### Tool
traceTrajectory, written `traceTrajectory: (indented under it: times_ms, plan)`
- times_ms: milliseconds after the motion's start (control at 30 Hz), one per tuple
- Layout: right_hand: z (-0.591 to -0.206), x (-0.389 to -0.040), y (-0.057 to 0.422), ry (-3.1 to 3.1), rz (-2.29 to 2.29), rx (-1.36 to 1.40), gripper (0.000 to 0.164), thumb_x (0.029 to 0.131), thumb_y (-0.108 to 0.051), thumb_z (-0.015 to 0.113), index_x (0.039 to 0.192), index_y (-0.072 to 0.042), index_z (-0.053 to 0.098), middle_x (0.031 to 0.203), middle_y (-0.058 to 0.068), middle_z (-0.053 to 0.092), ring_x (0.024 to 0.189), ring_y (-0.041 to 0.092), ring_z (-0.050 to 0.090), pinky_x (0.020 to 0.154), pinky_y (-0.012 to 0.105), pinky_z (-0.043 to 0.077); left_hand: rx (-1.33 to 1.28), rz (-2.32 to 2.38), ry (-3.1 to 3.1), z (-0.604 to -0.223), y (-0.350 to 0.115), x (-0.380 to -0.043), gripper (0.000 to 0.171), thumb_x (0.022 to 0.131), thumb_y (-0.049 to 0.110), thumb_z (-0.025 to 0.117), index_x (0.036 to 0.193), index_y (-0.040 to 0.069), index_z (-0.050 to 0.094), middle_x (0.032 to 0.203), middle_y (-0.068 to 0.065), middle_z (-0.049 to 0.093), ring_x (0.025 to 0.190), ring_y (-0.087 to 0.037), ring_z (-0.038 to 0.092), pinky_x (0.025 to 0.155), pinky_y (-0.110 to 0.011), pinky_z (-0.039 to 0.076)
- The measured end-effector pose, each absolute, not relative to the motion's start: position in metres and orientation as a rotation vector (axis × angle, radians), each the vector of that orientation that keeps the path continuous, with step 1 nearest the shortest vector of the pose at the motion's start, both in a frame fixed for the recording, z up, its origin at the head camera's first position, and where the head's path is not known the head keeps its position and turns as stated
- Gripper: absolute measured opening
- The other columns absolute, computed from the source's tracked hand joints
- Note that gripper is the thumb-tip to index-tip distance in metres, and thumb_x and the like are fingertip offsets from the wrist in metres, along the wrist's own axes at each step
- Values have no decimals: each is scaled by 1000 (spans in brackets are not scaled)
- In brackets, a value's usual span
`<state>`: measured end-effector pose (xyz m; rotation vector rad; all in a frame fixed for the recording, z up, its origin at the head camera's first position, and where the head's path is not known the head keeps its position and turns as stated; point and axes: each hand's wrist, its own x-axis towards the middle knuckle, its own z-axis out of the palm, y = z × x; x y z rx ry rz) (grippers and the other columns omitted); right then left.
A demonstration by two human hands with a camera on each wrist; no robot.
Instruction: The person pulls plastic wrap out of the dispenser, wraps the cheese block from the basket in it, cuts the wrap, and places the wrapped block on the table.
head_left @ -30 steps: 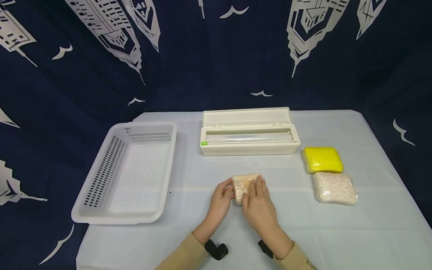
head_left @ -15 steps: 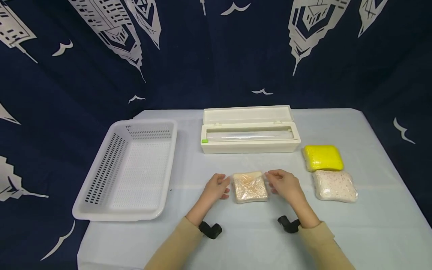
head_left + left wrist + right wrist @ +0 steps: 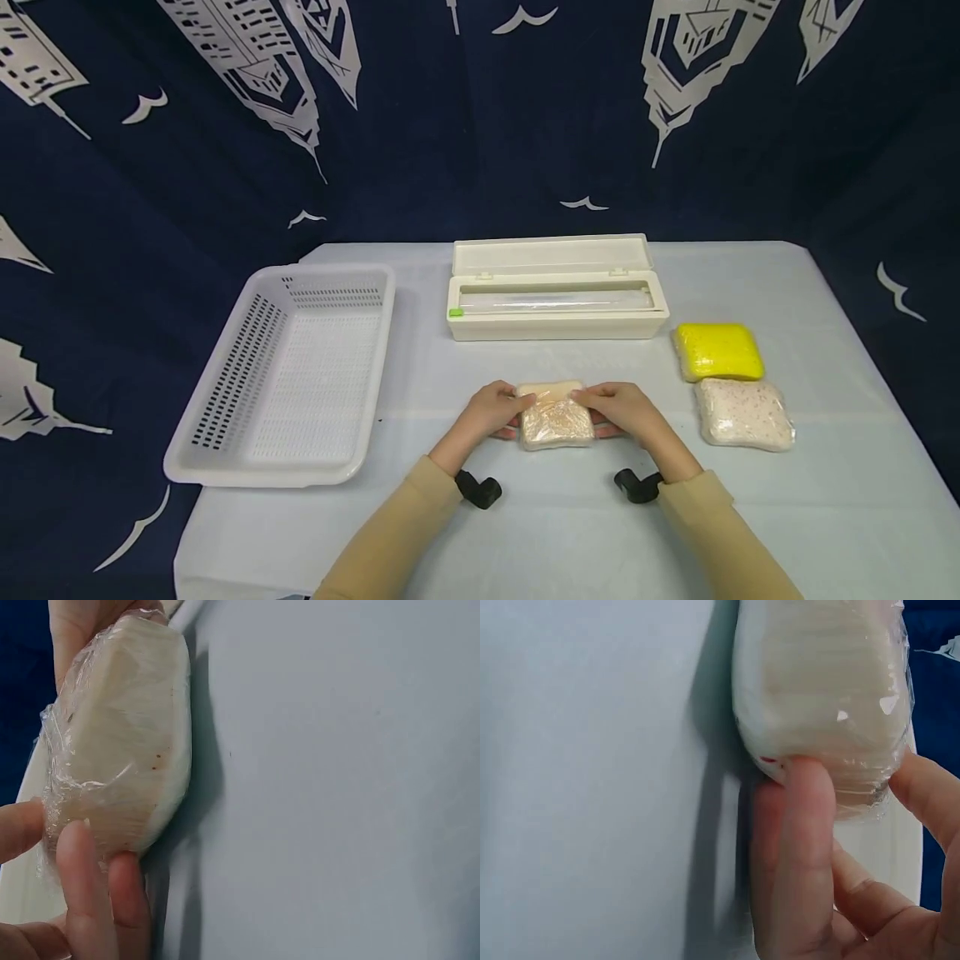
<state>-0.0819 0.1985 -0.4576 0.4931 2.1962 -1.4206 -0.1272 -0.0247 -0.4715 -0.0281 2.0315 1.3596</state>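
A cream, soft-cornered block in cling film (image 3: 557,421) sits between both hands at the front middle of the table. My left hand (image 3: 491,410) grips its left side, thumb on the top face and fingers along the edge. On the opposite side my right hand (image 3: 621,407) holds it the same way. Wrinkled film and a few reddish specks show on the wrapped block (image 3: 131,727) in the left wrist view. The right wrist view has fingertips (image 3: 810,787) pressed against the block's end. Its underside is hidden.
A white perforated basket (image 3: 371,375) stands at left. Behind the hands is a cream cling film dispenser (image 3: 558,327), lid raised, roll inside. At right lie a yellow wrapped block (image 3: 718,352) and a pinkish speckled wrapped block (image 3: 744,414), close together. A dark printed curtain (image 3: 465,150) hangs behind.
The right hand lay over the block, then moved off to its right side while the left hand drew slightly away. Now both hands have closed in and grip the block from either side.
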Motion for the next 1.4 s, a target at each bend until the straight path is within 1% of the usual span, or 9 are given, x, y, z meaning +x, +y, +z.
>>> traceTrajectory:
  times_ms: [333, 500, 633, 800, 900, 1000, 1100, 1267, 1400]
  plan:
    - [-432, -73, 202, 2305, -1517, 366, 66, 91, -35, 70, 139, 3, 47, 127, 23, 57, 101, 23, 67, 79, 33, 60, 65, 1592, 1916, -446, -35, -130, 52, 105, 43, 42, 130, -1, 54, 122, -19, 60, 101, -29, 68, 74, -34, 61]
    - [-427, -56, 191, 2616, -1442, 177, 47, 83, -9, 78, 120, 4, 50, 123, 23, 55, 117, 40, 59, 86, 36, 58, 128, 1643, 1995, -437, -40, -120, 31, 99, 27, 60, 116, 1, 62, 117, -16, 63, 104, -25, 67, 79, -30, 59]
    - [-440, -39, 178, 2775, -1431, 20, 50, 73, 5, 82, 107, 3, 46, 118, 22, 47, 120, 43, 52, 91, 41, 54, 213, 1601, 2149, -446, -42, -102, 25, 86, 14, 76, 104, 5, 62, 114, -11, 63, 106, -27, 65, 75, -25, 54]
    - [-456, -19, 172, 2789, -1464, -12, 55, 69, 1, 87, 100, -4, 41, 118, 18, 42, 125, 43, 50, 94, 42, 51, 252, 1687, 2137, -465, -38, -77, 43, 74, -8, 80, 106, 0, 51, 117, -15, 50, 113, -31, 55, 85, -25, 57]
    - [-461, -12, 170, 2799, -1454, 41, 53, 69, 3, 85, 100, -2, 43, 118, 20, 42, 126, 47, 49, 95, 42, 50, 311, 1665, 2174, -477, -35, -67, 64, 69, -14, 81, 121, -1, 47, 119, -17, 44, 109, -29, 57, 88, -24, 56]
    - [-465, -8, 168, 2859, -1406, 11, 58, 67, 9, 84, 111, 4, 47, 120, 23, 40, 121, 48, 51, 94, 41, 50, 373, 1549, 2246, -484, -35, -61, 93, 66, -13, 83, 144, 3, 35, 130, -18, 37, 104, -25, 60, 86, -23, 56]
    - [-468, -6, 169, 2927, -1313, -72, 81, 64, 8, 87, 133, 8, 43, 126, 25, 38, 117, 44, 54, 93, 39, 52, 410, 1417, 2290, -484, -37, -60, 110, 67, -8, 86, 155, 9, 22, 141, -18, 29, 104, -23, 59, 84, -22, 55]
    - [-466, -14, 181, 2784, -1233, -57, 110, 66, -15, 92, 151, 5, 24, 146, 29, 29, 119, 44, 55, 90, 43, 55, 428, 1315, 2304, -484, -43, -65, 107, 68, 11, 90, 154, 6, 26, 147, -16, 32, 109, -27, 57, 87, -29, 54]
    - [-467, -26, 189, 2597, -1250, -33, 113, 68, -27, 91, 152, 5, 21, 144, 29, 35, 112, 40, 57, 86, 41, 57, 441, 1294, 2276, -488, -45, -70, 100, 70, 18, 90, 150, 4, 33, 143, -15, 41, 113, -30, 58, 91, -32, 54]
